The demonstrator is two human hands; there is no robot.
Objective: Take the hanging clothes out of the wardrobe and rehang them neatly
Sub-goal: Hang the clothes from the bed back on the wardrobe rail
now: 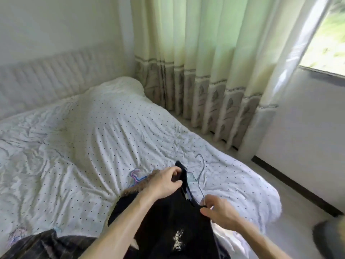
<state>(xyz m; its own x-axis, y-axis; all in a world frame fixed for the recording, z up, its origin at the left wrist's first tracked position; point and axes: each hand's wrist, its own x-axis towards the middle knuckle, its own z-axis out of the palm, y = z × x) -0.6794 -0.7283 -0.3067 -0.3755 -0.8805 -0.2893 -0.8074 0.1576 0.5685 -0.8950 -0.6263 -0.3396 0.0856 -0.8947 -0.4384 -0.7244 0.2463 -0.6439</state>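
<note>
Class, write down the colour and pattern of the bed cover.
The bed cover is white with small dark dots, seen best in the head view.

The single head-worn wide-angle camera looks forward and down from above and behind the grip, at close range. The grip, where the left hand (164,182) and right hand (219,213) hold the black garment (168,221), sits low and right of centre. Beyond the grip lies the bed (93,137); beyond and to its right hang the curtain (205,71) and window (332,43).
</note>
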